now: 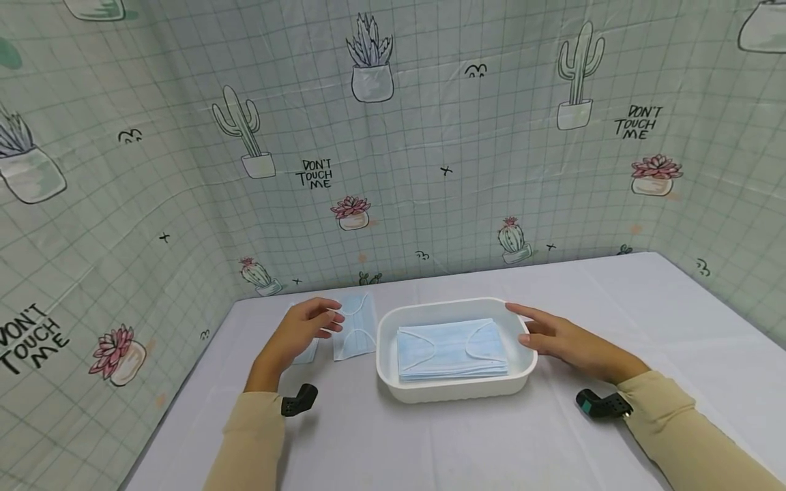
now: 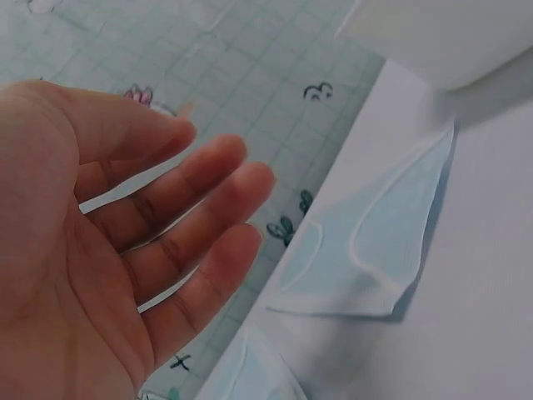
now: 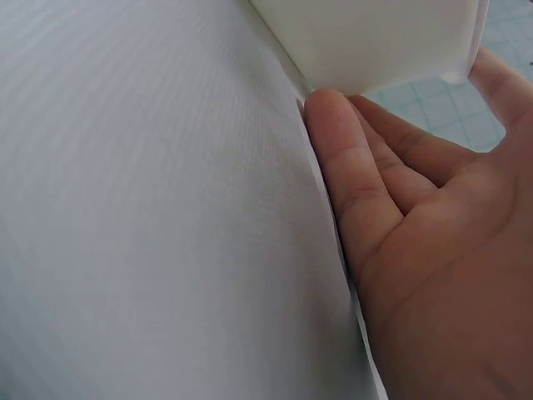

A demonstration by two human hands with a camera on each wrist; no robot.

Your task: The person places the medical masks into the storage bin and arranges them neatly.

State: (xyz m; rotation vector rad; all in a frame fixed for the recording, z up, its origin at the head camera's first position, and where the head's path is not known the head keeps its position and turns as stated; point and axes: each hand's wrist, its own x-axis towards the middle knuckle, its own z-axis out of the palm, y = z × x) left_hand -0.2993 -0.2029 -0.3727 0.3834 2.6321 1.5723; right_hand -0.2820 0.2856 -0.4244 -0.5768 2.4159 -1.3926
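Observation:
A white plastic tray (image 1: pixel 454 392) stands on the table, with a stack of light-blue face masks (image 1: pixel 451 351) lying inside. My right hand (image 1: pixel 561 341) is at the tray's right end, thumb at the rim and index finger by the far corner. In the right wrist view, its little finger (image 3: pixel 341 150) lies along the white cloth, close to the tray's outer wall (image 3: pixel 375 42). My left hand (image 1: pixel 310 324) holds nothing, fingers loosely bent and apart. Near it lie a face mask (image 1: pixel 356 324) and, partly hidden under the hand, another mask (image 1: pixel 306 354).
A white cloth (image 1: pixel 467 443) covers the table. Behind and at both sides hangs a grid-patterned curtain (image 1: pixel 424 136) printed with cacti and lettering. Each wrist carries a black device; the left device (image 1: pixel 299 400) sits at the sleeve's end.

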